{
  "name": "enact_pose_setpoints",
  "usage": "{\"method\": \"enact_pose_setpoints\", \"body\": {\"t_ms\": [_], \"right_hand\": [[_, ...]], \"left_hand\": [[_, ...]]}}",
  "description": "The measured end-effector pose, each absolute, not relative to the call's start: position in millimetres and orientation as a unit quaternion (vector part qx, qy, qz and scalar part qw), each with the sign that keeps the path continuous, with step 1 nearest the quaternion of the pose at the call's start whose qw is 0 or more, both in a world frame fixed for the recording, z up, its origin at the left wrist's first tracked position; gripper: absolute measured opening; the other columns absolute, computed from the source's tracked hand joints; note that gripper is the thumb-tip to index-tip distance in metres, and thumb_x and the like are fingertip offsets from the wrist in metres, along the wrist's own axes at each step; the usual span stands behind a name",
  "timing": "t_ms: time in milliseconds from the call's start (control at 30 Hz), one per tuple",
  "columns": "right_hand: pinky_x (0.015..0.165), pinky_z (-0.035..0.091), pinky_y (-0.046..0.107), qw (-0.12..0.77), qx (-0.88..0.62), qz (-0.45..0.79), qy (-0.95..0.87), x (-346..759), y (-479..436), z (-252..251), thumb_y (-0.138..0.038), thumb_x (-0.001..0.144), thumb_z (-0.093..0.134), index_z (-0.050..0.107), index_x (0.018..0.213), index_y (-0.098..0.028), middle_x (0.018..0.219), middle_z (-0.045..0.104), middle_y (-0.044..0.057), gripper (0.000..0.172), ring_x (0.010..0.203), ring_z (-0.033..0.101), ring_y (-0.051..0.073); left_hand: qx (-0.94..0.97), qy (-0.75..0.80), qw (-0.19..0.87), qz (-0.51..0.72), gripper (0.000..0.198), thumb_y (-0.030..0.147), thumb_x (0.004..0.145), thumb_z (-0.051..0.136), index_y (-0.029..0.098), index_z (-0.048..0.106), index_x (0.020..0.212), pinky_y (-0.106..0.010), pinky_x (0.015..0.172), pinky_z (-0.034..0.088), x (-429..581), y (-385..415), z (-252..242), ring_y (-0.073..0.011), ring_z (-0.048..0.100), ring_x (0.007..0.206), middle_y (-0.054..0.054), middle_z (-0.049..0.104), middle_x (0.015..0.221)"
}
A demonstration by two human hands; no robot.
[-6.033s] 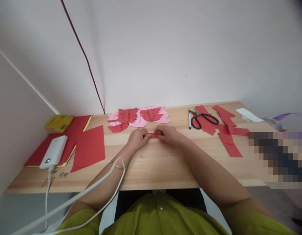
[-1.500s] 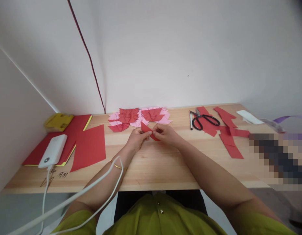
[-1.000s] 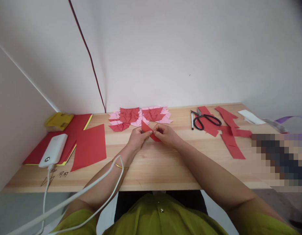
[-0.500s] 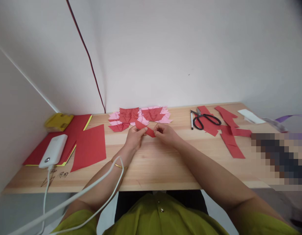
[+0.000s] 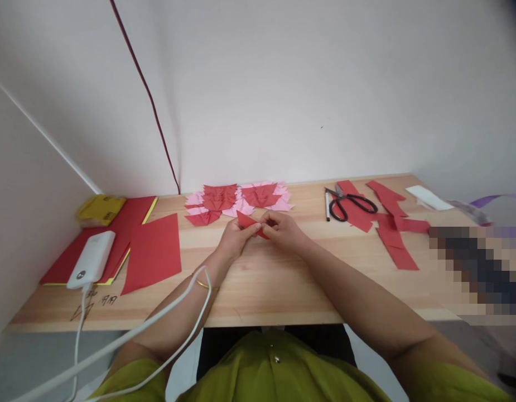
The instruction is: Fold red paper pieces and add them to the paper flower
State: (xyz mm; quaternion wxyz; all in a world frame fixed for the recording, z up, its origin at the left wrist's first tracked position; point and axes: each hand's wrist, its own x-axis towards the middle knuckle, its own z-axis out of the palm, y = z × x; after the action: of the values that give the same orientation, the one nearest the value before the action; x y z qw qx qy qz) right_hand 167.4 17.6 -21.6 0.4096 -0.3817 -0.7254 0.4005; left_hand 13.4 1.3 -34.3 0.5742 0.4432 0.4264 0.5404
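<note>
Between my two hands, above the middle of the table, is a small folded piece of red paper point(image 5: 246, 220). My left hand point(image 5: 237, 237) pinches it from the left with the thumb on top. My right hand point(image 5: 281, 230) grips its right end between thumb and fingertips, and the two thumbs nearly meet. The fingers cover much of the paper. Just behind my hands lie folded red paper pieces point(image 5: 220, 197) and folded pink paper pieces point(image 5: 286, 197), layered in rows against the wall.
On the right, black-handled scissors point(image 5: 345, 202) lie on red paper strips point(image 5: 396, 248) beside a pen point(image 5: 327, 205). At left are a red sheet point(image 5: 155, 251), a white power bank point(image 5: 92, 258) with a cable point(image 5: 77, 340), and a yellow packet point(image 5: 101, 209).
My hands have drawn closer together on the red paper. The piece has shifted slightly, and more of it is now covered by my fingers.
</note>
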Motion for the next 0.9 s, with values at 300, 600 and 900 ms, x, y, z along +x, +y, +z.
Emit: {"method": "enact_pose_setpoints", "body": {"t_ms": [300, 600, 900], "right_hand": [[0.055, 0.035, 0.022, 0.385, -0.400, 0.395, -0.732, 167, 15, -18, -0.023, 0.070, 0.051, 0.052, 0.068, -0.017, 0.065, 0.052, -0.001, 0.007, 0.059, 0.044, 0.010], [0.053, 0.032, 0.022, 0.357, -0.434, 0.373, -0.738, 176, 24, -21, -0.018, 0.066, 0.049, 0.051, 0.066, -0.017, 0.060, 0.049, -0.003, 0.002, 0.056, 0.043, 0.010], [0.062, 0.038, 0.024, 0.405, -0.443, 0.330, -0.729, 173, 24, -17, -0.024, 0.075, 0.049, 0.057, 0.076, -0.017, 0.073, 0.060, 0.001, 0.011, 0.065, 0.051, 0.012]], "left_hand": [[0.448, 0.448, 0.511, 0.581, 0.017, 0.025, 0.061, 0.074, 0.012, 0.065, 0.069, -0.025, 0.066, 0.044, 13, 2, -31, -0.0125, 0.057, 0.065, -0.002, 0.064, 0.068], [0.340, 0.434, 0.512, 0.659, 0.024, 0.024, 0.054, 0.078, 0.013, 0.060, 0.066, -0.024, 0.066, 0.046, 5, 9, -19, -0.0109, 0.056, 0.064, 0.000, 0.062, 0.065], [0.361, 0.416, 0.532, 0.643, 0.019, 0.022, 0.057, 0.077, 0.013, 0.063, 0.067, -0.025, 0.069, 0.045, 7, 9, -26, -0.0106, 0.058, 0.063, 0.001, 0.065, 0.066]]}}
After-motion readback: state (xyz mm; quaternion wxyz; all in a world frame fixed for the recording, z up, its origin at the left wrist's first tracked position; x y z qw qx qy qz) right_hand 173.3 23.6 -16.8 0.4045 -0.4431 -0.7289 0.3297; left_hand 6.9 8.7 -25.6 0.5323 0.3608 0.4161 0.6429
